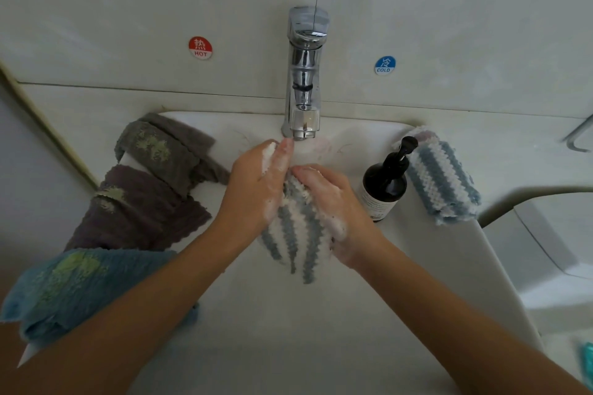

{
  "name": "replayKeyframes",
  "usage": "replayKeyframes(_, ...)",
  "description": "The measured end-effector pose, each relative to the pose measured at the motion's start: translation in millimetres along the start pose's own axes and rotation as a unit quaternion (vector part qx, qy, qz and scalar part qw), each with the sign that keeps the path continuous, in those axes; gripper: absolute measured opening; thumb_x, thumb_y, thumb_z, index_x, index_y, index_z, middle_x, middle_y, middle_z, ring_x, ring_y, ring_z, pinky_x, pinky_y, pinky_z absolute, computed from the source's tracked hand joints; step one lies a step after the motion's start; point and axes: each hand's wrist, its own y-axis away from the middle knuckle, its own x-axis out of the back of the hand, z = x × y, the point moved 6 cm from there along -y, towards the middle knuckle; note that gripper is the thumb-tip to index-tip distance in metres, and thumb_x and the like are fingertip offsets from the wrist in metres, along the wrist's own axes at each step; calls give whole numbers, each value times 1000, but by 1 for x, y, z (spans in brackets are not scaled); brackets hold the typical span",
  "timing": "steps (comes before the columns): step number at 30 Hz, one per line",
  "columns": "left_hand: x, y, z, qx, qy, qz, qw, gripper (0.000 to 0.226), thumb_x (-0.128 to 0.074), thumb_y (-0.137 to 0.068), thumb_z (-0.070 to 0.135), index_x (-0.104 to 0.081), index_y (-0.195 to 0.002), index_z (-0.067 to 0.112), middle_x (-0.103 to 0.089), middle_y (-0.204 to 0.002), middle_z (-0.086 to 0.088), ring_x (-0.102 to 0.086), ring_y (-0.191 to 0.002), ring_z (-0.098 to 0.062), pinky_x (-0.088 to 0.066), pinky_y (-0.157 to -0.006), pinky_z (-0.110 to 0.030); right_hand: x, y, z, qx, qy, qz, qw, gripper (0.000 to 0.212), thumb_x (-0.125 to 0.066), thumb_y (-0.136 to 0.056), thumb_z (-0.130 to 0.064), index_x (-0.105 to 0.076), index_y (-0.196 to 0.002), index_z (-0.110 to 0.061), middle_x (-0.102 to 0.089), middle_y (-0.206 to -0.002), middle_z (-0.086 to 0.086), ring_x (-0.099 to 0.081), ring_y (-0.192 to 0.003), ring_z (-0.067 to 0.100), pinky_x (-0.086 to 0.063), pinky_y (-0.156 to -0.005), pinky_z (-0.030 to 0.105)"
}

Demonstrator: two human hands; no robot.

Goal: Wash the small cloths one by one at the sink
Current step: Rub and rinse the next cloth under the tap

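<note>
A blue-and-white striped cloth (296,231) hangs bunched between my two hands over the white sink (288,324), just below the chrome tap (305,74). My left hand (260,183) presses against the cloth's left side, fingers fairly straight and covered in white foam, fingertips near the spout. My right hand (330,202) curls over the cloth's top and right side, gripping it, also foamy. The cloth's lower end dangles free below my palms.
On the sink's left rim lie a grey-green stained cloth (163,151), a purple-brown stained cloth (138,208) and a blue stained cloth (73,285). A dark soap pump bottle (385,183) and another striped cloth (439,176) sit on the right rim. Hot and cold stickers mark the wall.
</note>
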Motion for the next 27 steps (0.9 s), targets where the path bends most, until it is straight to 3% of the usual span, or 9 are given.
replayKeyframes(4,3,-2,0,-8,-23,23,999,42,-47,-100,30,-38,-60,19,-38,-53,12,-38,-49,0,-33,-52,-14,5,1,4,-28,-32,-5,999,34,-44,-104,-29,-61,-112,-1,-72,-78,-9,-69,-70,1,-49,-57,10)
replayKeyframes(6,7,-1,-1,-16,-54,46,997,42,-50,-99,31,-36,-60,21,-38,-53,11,-39,-49,-1,-33,-51,-14,5,1,3,-34,-61,18,997,33,-47,-102,-32,-68,-84,-15,-73,-69,-4,-68,-61,3,-53,-60,17)
replayKeyframes(8,8,1,1,-31,-94,65,993,42,-51,-98,32,-36,-59,24,-40,-53,10,-42,-49,-2,-33,-50,-15,9,-3,3,-12,-76,75,994,48,-50,-101,-34,-61,-61,-10,-67,-61,0,-65,-58,15,-53,-61,28)
replayKeyframes(11,1,8,7,-67,-172,61,981,37,-44,-97,39,-40,-64,24,-43,-52,9,-44,-46,-6,-35,-49,-20,15,-5,-5,85,-61,162,981,50,-50,-96,-33,-44,-62,3,-44,-61,11,-42,-57,25,-36,-54,35)
replayKeyframes(15,-27,33,23,-161,-252,36,954,40,-34,-93,41,-52,-69,16,-50,-49,5,-49,-41,-15,-41,-44,-27,26,-5,-8,105,-61,247,961,50,-46,-101,-17,-33,-53,-21,-29,-50,-3,-28,-47,14,-22,-49,33)
replayKeyframes(17,-33,34,21,-74,-174,28,982,45,-29,-92,46,-56,-73,15,-59,-59,0,-58,-53,-18,-48,-52,-30,22,-4,-5,102,-88,236,962,53,-45,-101,-12,-34,-50,-25,-30,-46,-7,-28,-43,9,-19,-47,32)
replayKeyframes(20,-21,14,0,59,-106,84,989,39,-37,-98,40,-46,-65,22,-51,-59,2,-52,-54,-9,-39,-51,-12,3,10,-1,105,-32,198,974,48,-48,-101,-14,-43,-53,-20,-41,-45,-9,-39,-42,6,-30,-44,25)
replayKeyframes(24,-18,24,-6,70,-90,97,989,39,-44,-101,30,-47,-63,25,-50,-58,5,-53,-55,-10,-42,-55,-21,-1,4,-1,104,30,178,978,45,-44,-103,-17,-44,-58,-18,-45,-48,-13,-42,-43,1,-34,-47,18)
replayKeyframes(27,-29,39,4,81,-40,94,991,38,-41,-101,36,-50,-66,25,-56,-63,2,-61,-62,-10,-50,-61,-25,6,-8,-2,120,61,190,972,38,-41,-103,-13,-42,-67,-1,-40,-57,4,-37,-47,10,-33,-47,31)
